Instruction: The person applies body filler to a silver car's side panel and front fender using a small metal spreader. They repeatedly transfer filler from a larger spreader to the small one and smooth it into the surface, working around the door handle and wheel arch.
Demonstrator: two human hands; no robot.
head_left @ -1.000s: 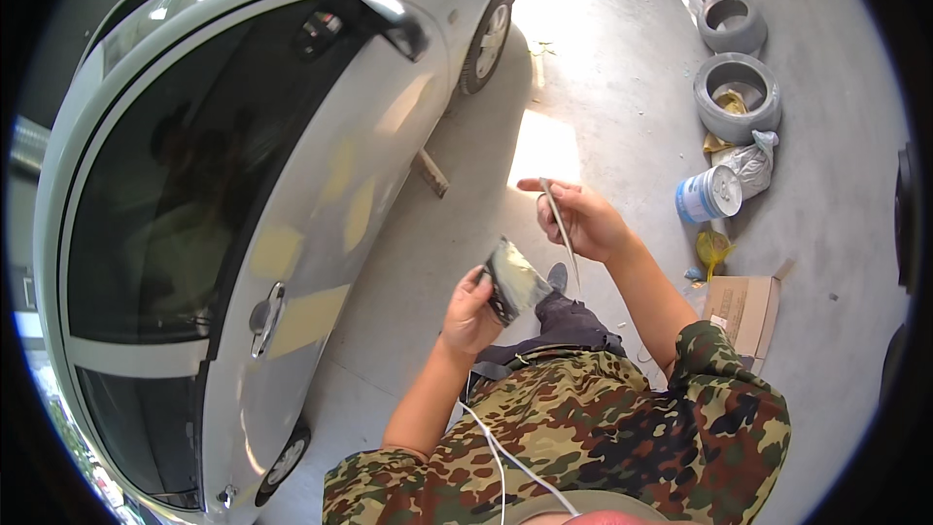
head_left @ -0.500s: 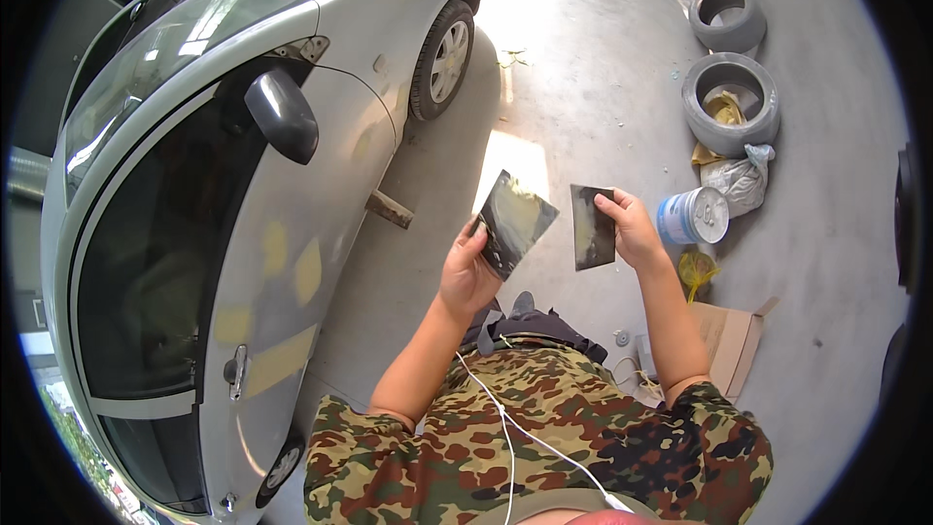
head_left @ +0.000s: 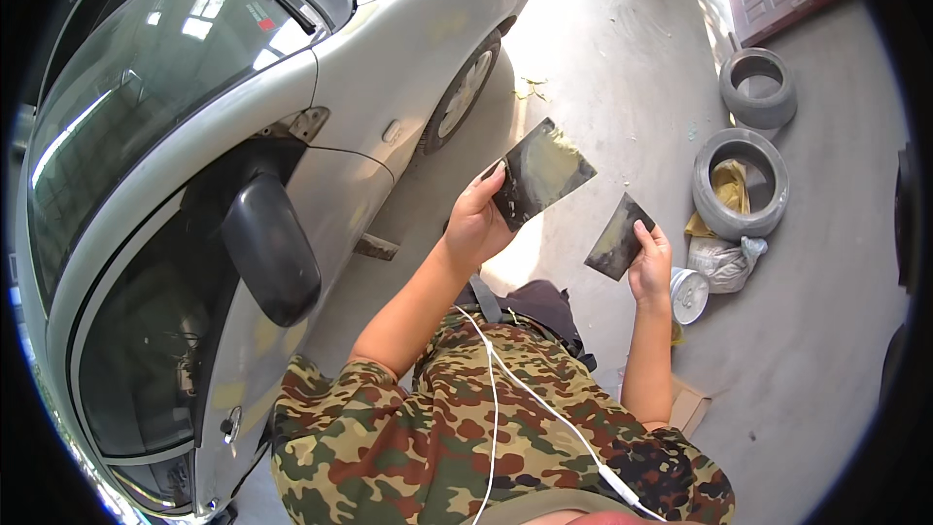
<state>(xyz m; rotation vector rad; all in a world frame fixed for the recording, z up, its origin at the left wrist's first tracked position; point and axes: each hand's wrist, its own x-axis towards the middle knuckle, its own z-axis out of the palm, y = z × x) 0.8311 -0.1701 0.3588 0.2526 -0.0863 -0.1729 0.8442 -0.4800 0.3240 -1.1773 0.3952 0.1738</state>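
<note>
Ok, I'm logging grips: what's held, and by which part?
Left hand: larger dark plate, by its left edge. Right hand: smaller dark plate, by its right edge.

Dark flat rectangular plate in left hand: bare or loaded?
Loaded: pale-yellow paste shows on the plate, mostly along the edge away from the left hand.

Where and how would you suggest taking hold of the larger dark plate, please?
Probably by the darker lower-left edge of the larger plate, coming from the left, where the left hand holds it. It looks thin and flat, so a pinch across its faces should suit; pale paste lies along the opposite, upper-right edge.
</note>
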